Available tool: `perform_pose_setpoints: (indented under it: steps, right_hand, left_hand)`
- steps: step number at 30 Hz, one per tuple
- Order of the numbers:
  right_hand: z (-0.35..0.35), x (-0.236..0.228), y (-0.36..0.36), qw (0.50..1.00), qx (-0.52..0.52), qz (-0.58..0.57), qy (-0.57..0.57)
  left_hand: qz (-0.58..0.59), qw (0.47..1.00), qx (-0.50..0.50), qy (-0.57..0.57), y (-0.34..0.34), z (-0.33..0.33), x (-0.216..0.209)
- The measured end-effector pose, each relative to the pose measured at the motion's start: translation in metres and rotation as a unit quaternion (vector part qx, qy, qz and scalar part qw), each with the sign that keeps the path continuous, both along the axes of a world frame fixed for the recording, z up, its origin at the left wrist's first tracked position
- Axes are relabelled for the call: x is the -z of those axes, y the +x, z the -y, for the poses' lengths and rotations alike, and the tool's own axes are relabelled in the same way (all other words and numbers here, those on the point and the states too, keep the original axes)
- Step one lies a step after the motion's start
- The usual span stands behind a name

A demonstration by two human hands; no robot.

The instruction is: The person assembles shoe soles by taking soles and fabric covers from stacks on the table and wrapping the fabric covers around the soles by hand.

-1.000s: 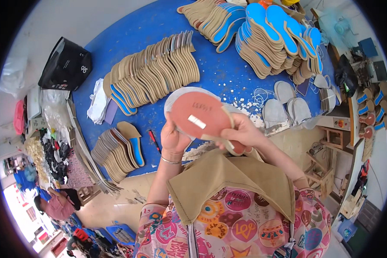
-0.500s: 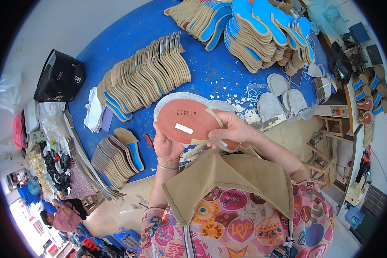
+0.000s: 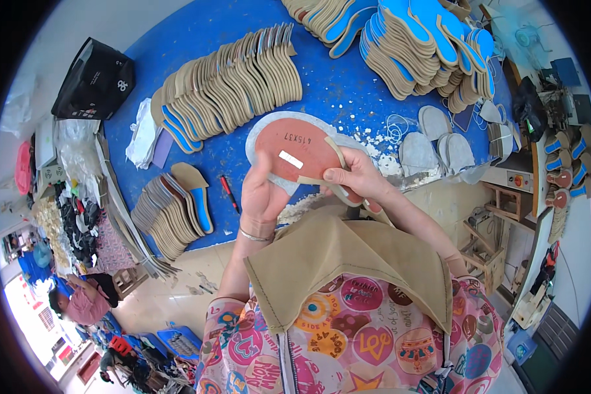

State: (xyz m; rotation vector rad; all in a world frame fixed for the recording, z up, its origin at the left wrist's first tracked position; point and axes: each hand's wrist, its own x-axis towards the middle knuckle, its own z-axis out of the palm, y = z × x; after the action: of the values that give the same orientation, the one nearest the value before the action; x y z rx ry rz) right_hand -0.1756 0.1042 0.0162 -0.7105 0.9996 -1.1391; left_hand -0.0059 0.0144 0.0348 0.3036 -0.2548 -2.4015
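Observation:
Between my hands is an insole (image 3: 289, 139), with a reddish-brown board face towards me and a grey felt layer showing round its wide end. A small white label sits on the board, and a beige strip (image 3: 338, 152) edges its middle. My left hand (image 3: 261, 194) supports the wide end at its near left side, thumb against the face and the other fingers mostly hidden. My right hand (image 3: 360, 174) pinches the insole near its middle, thumb on top by the beige strip. The narrow end bends down towards the beige apron (image 3: 348, 253).
On the blue table (image 3: 210, 174) stand a long row of beige insoles (image 3: 236, 92), a smaller stack (image 3: 171, 213) and blue-topped piles (image 3: 407, 49). Grey felt pieces (image 3: 417, 154) lie right, among white scraps. A red pen (image 3: 229, 194) and black bag (image 3: 95, 79) are left. Another person (image 3: 88, 299) sits beyond.
The insole has tilted, and its narrow end now bends further down. My left hand has opened out somewhat along its edge. The whole view has shifted slightly.

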Motion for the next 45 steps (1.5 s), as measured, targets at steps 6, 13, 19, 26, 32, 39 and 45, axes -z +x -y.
perform_pose_setpoints:
  steps: [6,13,19,26,32,39,45]
  right_hand:
    - [0.000,-0.002,-0.023,0.992,0.041,-0.100,0.064]
    - [-0.053,0.017,-0.046,0.965,0.126,-0.231,0.022]
    - [-0.085,0.091,-0.011,0.795,0.041,-0.604,0.029]
    - [-0.074,0.106,-0.003,0.809,0.095,-0.576,0.069]
    - [-0.065,0.124,-0.046,0.907,0.100,-0.407,0.048]
    - [-0.056,0.135,-0.072,0.951,0.048,-0.239,0.191]
    - [-0.039,0.108,-0.064,0.968,0.046,-0.180,0.167]
  left_hand:
    - [0.415,0.886,0.046,-0.201,-0.011,0.010,0.008]
    - [0.447,0.871,0.137,-0.151,0.028,-0.006,0.095]
    - [0.439,0.845,0.302,-0.047,0.034,-0.058,0.162]
    - [0.368,0.867,0.332,-0.042,-0.004,-0.092,0.182]
    - [0.445,0.812,0.191,-0.327,-0.054,-0.109,0.203]
    - [0.478,0.822,0.007,-0.310,-0.094,-0.106,0.187]
    - [0.594,0.673,0.016,-0.440,-0.082,-0.087,0.134]
